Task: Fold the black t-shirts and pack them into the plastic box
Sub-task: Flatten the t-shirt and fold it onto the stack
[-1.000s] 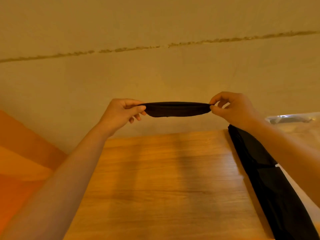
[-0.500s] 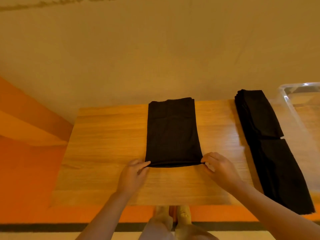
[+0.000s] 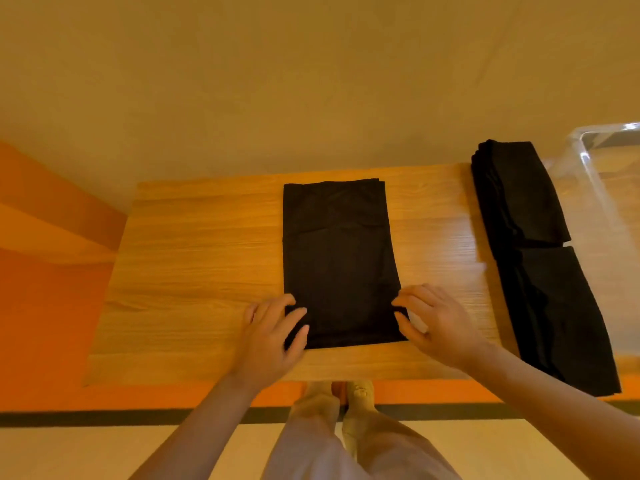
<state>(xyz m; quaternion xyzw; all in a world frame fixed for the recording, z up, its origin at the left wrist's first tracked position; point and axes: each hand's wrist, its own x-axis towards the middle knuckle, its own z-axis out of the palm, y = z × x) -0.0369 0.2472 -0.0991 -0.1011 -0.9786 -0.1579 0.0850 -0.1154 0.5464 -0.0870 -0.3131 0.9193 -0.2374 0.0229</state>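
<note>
One t-shirt (image 3: 337,261) half-folded on the bench (image 3: 207,254).
Left hand (image 3: 273,332) and right hand (image 3: 433,322) pinch its near corners; folded stack (image 3: 530,244) waits, plastic box (image 3: 602,174) unpacked.

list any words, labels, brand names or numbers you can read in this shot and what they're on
None: no readable text shows anywhere.
The black t-shirt, the folded stack, the plastic box and the wooden table all look plain, with no print or label in view.

Plain room: wooden table (image 3: 207,237), bare beige wall (image 3: 311,81), orange floor (image 3: 52,323).
</note>
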